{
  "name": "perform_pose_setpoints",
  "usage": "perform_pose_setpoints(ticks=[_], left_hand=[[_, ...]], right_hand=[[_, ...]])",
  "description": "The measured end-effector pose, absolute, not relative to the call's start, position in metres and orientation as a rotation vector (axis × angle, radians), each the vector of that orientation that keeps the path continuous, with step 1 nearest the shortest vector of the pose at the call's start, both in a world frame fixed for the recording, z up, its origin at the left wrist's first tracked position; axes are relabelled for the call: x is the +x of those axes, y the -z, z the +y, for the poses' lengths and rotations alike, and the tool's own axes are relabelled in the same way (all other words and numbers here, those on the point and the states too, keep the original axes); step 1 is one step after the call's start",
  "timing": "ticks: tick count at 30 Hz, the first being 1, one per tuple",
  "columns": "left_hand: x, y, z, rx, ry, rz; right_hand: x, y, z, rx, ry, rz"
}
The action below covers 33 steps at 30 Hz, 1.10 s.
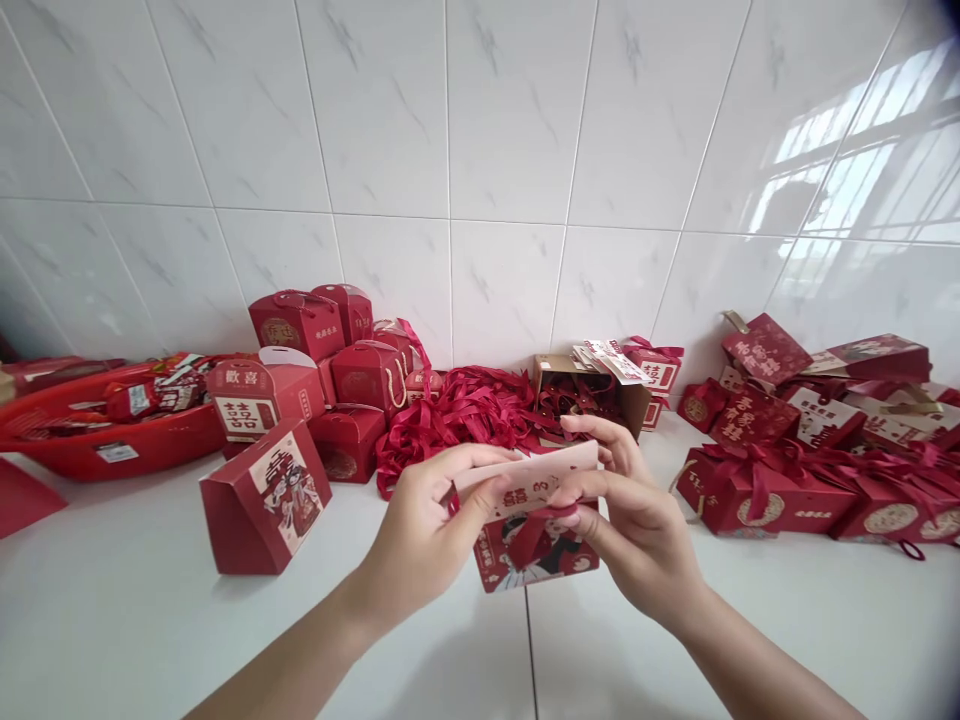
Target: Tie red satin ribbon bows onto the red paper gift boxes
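Note:
A red and pale pink gift box (577, 568) with printed figures is held up above the white tabletop. My left hand (427, 525) is closed round its left side, the thumb across the pale top flap. At the right, my right hand (641, 535) pinches a dark red ribbon (531, 540) between thumb and finger, against the front of the box. The ribbon hangs over the printed front. Part of the box lies hidden behind my fingers. Behind it is a heap of red ribbons (472, 405).
To the left stand a single red box (251, 510), several stacked gift boxes (367, 375) and a red basket (165, 440) of wrapped packets. A cardboard box (636, 405) with cards on top sits at the back. Ribboned boxes (802, 500) are piled at right, before the tiled wall (510, 120).

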<state>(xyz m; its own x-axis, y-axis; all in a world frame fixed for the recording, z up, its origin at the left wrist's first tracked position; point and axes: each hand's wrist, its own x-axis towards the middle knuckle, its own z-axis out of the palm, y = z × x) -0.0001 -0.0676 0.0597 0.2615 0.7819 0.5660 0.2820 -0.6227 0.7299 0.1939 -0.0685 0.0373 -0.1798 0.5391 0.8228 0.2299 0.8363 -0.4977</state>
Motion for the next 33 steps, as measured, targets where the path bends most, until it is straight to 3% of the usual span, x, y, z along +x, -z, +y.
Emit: perform_pose_setpoints(ticks=[33], left_hand=[[0.006, -0.051, -0.085, 2.408, -1.535, 0.777]], right_hand=[[0.187, -0.027, -0.073, -0.551, -0.006, -1.718]])
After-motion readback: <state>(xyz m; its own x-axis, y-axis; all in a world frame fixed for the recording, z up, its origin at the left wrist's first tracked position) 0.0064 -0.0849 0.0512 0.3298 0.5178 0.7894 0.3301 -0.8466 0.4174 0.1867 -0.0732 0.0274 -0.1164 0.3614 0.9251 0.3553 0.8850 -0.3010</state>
